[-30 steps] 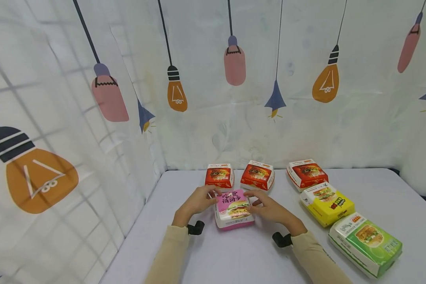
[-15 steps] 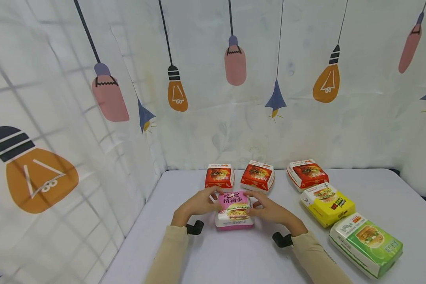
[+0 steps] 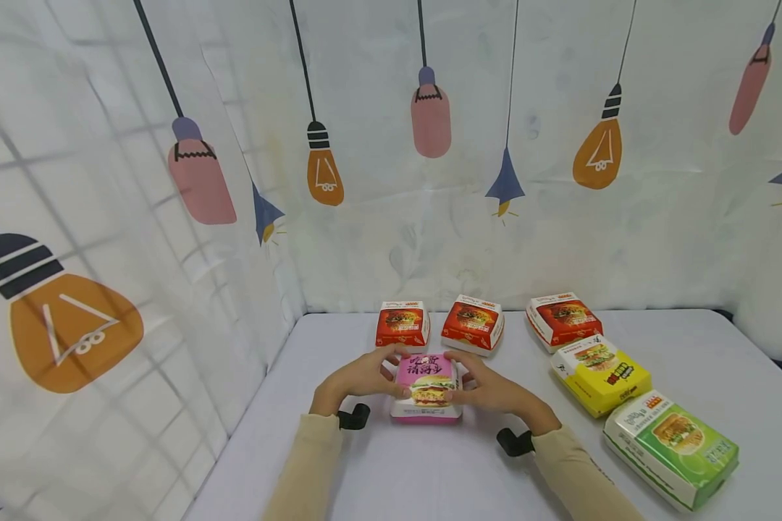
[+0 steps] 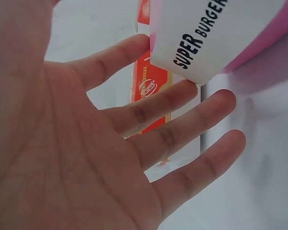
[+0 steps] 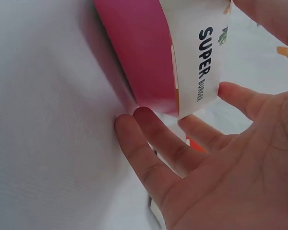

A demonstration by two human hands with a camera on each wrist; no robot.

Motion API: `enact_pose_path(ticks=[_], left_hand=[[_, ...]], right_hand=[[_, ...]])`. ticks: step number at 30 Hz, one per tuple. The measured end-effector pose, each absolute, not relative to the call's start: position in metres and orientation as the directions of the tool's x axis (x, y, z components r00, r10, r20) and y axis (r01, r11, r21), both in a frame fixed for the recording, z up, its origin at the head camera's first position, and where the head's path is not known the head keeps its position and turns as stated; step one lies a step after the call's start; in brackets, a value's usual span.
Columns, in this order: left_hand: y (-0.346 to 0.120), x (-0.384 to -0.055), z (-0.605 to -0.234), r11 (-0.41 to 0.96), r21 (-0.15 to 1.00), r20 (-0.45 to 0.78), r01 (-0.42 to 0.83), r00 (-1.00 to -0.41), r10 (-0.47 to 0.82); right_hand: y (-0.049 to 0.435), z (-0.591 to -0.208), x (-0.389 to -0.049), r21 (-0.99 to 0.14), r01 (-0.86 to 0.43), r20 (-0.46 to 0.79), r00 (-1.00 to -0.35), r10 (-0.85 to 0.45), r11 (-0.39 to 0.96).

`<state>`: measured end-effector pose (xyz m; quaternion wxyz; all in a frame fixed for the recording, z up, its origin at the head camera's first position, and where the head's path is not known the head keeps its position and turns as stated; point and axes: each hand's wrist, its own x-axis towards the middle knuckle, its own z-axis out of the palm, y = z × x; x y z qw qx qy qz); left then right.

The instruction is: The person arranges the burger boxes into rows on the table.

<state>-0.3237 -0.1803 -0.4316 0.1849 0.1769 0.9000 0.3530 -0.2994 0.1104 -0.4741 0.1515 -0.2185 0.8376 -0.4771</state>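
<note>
A pink and white burger box [image 3: 426,389] lies on the table between my two hands, a burger printed on its top. My left hand [image 3: 363,375] touches its left side, with the index fingertip at the far corner and the thumb over the near part of the lid. Opposite it, my right hand [image 3: 498,386] touches the right side in much the same way. Both wrist views show the fingers spread and nearly straight. In the left wrist view, fingertips [image 4: 189,88] meet the corner of the white lid. The right wrist view shows "SUPER BURGER" on the box's side.
Behind the pink box stand two red burger boxes [image 3: 402,325]. Farther right, a third red box [image 3: 563,320], a yellow box [image 3: 601,373] and a green box [image 3: 671,447] form a slanting row. A patterned white curtain [image 3: 365,246] hangs behind the table.
The pink box has turned slightly and now sits squarer to me, a little farther left. My left thumb has moved inward over its lid; both hands stay on its sides.
</note>
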Motion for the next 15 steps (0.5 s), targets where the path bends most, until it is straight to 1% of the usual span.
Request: enact_pose_path(ticks=[15], left_hand=[[-0.1863, -0.3264, -0.4323, 0.692, 0.69, -0.196, 0.214, -0.865, 0.462]], right_hand=[[0.1056, -0.4753, -0.2979, -0.866, -0.199, -0.064, -0.866, -0.496, 0.459]])
